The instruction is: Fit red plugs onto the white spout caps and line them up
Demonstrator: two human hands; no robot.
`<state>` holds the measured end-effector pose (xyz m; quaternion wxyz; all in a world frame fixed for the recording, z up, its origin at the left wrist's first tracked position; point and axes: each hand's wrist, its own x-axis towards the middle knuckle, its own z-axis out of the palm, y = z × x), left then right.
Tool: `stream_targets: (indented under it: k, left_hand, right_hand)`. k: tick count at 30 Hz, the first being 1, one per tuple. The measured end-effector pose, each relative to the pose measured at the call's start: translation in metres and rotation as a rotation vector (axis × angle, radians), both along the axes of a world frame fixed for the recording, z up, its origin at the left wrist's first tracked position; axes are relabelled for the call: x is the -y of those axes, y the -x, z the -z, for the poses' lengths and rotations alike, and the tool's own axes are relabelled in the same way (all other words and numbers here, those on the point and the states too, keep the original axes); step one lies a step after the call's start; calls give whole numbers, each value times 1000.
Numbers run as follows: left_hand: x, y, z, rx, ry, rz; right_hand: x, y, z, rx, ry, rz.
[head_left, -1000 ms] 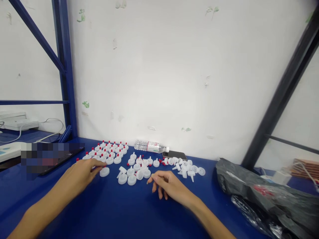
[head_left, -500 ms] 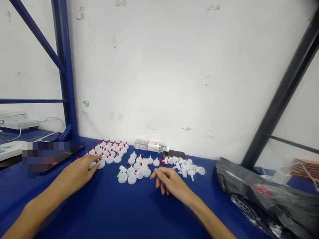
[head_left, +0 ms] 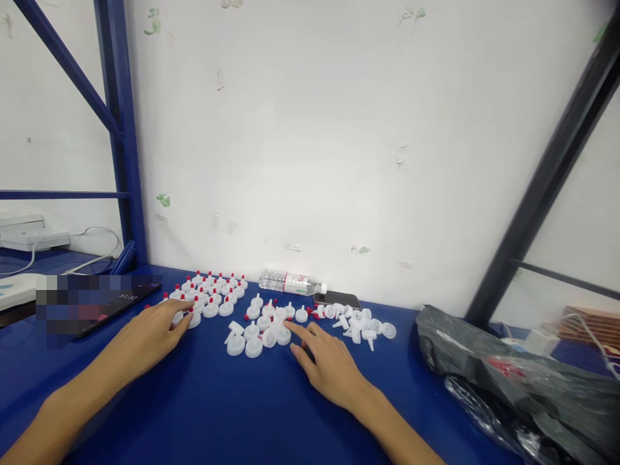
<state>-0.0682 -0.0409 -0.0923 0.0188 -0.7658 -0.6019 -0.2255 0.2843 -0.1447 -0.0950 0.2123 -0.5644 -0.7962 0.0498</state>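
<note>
My left hand (head_left: 157, 328) rests at the near left of rows of white nozzle caps with red tips. Its thumb and index finger close around one white nozzle cap (head_left: 194, 318), which stands upright and is partly hidden by the fingers. My right hand (head_left: 329, 365) is open, its index finger stretched toward a white cap (head_left: 283, 335) in the middle cluster. Thumb and index are apart, with nothing visible between them. Whether the index fingertip touches the cap, I cannot tell. Small red tips (head_left: 314, 311) lie among the loose white caps.
More loose nozzle caps (head_left: 356, 334) lie right of centre, some on their sides. Behind them are a clear bottle (head_left: 295, 283) and a dark phone (head_left: 338, 299). A grey plastic bag (head_left: 484, 368) bulges at the right; a tablet-like screen (head_left: 121, 309) lies left on the blue table (head_left: 217, 413).
My right hand has turned and shifted slightly, its index finger now extended toward the middle caps instead of curled. My left hand stays at the same cap. The view has shifted slightly.
</note>
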Motion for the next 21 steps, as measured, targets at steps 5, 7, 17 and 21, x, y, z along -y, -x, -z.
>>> stream_targets:
  k: [5,7,17,21]
  left_hand:
    - [7,-4,-7,-20,34,-19]
    - [7,-5,-8,-17,34,-23]
    - [18,-16,-19,45,7,12]
    - [22,-21,-23,80,6,27]
  right_hand:
    - [0,1,-4,-163,-23,-17]
    - [-3,-3,-4,-231,-60,5]
    - [-22,-25,6,76,-27,326]
    - [-24,-24,9,114,-22,341]
